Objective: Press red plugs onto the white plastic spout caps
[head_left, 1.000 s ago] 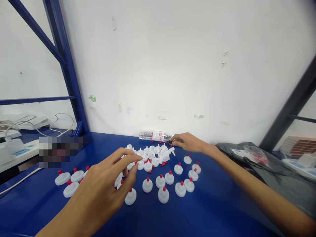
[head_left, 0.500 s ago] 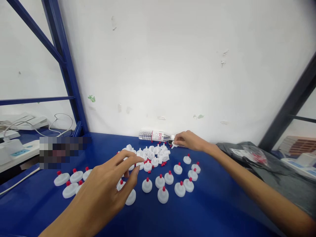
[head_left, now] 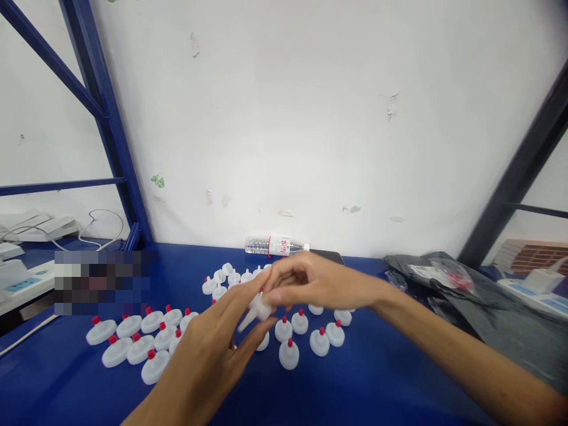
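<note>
A white spout cap (head_left: 257, 312) with a long pointed tip hangs above the table, its tip slanting down to the left. My right hand (head_left: 306, 281) pinches it by its wider end. Close around the same cap is my left hand (head_left: 208, 337), thumb and fingers apart on either side; whether they touch it cannot be made out. Behind the hands lies a pile of loose white caps (head_left: 234, 277), partly hidden. White caps with red tips stand in groups on the left (head_left: 153, 367) and at the middle right (head_left: 289, 355).
A clear water bottle (head_left: 279, 245) lies at the wall, beside a dark flat object (head_left: 326, 256). Grey plastic bags (head_left: 470, 296) lie on the right of the blue table (head_left: 355, 384). A power strip (head_left: 33, 284) with cables sits at the far left.
My right hand has come from the back by the bottle toward my left hand, bringing the white spout cap. My left hand has moved slightly right. The view has shifted a little.
</note>
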The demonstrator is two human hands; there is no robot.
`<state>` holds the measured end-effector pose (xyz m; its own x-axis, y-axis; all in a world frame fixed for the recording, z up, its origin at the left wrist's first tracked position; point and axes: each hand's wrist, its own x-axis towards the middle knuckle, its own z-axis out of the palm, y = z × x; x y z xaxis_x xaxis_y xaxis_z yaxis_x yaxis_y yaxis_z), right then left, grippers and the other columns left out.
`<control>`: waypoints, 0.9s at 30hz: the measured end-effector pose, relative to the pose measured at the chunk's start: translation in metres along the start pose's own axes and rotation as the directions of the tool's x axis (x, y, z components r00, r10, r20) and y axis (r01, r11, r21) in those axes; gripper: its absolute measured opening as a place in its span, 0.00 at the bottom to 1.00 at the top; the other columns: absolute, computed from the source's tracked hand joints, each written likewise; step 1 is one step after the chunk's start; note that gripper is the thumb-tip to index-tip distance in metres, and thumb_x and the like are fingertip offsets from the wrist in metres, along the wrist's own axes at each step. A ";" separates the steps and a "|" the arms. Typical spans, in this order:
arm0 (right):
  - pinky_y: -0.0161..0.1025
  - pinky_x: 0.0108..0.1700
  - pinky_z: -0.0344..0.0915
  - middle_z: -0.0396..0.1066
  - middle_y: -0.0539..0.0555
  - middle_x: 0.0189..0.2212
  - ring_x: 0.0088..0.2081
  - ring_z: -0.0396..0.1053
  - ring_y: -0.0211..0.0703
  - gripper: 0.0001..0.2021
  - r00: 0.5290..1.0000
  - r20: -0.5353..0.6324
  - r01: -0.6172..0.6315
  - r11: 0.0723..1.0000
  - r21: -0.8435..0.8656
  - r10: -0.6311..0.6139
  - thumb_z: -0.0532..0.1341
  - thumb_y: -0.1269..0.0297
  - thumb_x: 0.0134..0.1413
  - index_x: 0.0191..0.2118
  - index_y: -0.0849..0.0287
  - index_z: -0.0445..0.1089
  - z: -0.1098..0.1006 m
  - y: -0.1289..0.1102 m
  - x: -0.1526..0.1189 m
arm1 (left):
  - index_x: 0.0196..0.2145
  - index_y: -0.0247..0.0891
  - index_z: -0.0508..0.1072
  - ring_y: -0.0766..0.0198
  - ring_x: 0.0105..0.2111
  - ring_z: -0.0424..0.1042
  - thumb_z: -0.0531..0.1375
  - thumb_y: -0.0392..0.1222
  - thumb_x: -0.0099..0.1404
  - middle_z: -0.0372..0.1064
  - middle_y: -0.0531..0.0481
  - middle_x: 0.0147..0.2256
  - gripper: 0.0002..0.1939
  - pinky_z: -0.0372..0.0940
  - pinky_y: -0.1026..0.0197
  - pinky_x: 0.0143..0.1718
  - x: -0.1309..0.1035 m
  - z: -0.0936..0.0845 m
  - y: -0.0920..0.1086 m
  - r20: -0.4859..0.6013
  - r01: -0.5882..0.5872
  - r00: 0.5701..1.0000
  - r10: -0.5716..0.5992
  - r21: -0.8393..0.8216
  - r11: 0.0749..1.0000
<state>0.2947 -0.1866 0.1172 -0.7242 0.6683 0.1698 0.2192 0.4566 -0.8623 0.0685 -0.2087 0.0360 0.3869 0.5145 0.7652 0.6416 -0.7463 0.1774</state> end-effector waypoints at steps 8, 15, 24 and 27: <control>0.40 0.42 0.68 0.80 0.54 0.42 0.40 0.76 0.44 0.17 0.941 -0.339 -0.219 0.737 -0.639 -0.014 0.53 0.54 0.72 0.49 0.53 0.77 -0.026 0.043 0.002 | 0.55 0.47 0.68 0.71 0.17 0.64 0.58 0.47 0.74 0.69 0.61 0.24 0.14 0.61 0.68 0.21 0.006 -0.010 -0.007 -0.102 0.076 0.993 -0.065 0.107 0.991; 0.46 0.52 0.66 0.79 0.61 0.49 0.51 0.75 0.56 0.16 0.932 -0.343 -0.345 0.561 -0.752 0.114 0.56 0.67 0.68 0.54 0.57 0.77 -0.082 0.140 -0.011 | 0.45 0.47 0.71 0.69 0.16 0.63 0.57 0.55 0.72 0.63 0.63 0.19 0.12 0.59 0.66 0.20 0.009 -0.014 -0.018 -0.012 0.252 0.968 -0.252 0.057 0.966; 0.51 0.56 0.69 0.76 0.58 0.52 0.52 0.75 0.48 0.14 0.951 -0.272 -0.303 0.629 -0.716 0.149 0.57 0.62 0.71 0.55 0.60 0.73 -0.092 0.160 -0.020 | 0.58 0.48 0.70 0.69 0.16 0.64 0.57 0.51 0.72 0.66 0.62 0.21 0.19 0.63 0.66 0.20 0.007 -0.014 -0.011 0.032 0.220 0.975 -0.222 0.039 0.975; 0.54 0.56 0.69 0.75 0.58 0.52 0.52 0.74 0.48 0.14 0.948 -0.273 -0.312 0.644 -0.699 0.164 0.60 0.59 0.70 0.54 0.60 0.73 -0.094 0.162 -0.021 | 0.57 0.47 0.71 0.69 0.16 0.65 0.57 0.50 0.71 0.68 0.61 0.21 0.19 0.63 0.66 0.19 0.008 -0.013 -0.010 0.015 0.205 0.978 -0.206 0.045 0.978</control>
<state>0.4068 -0.0720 0.0189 -0.4722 0.8686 0.1501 0.8241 0.4954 -0.2746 0.0565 -0.2031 0.0482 0.2563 0.6637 0.7027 0.7366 -0.6048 0.3026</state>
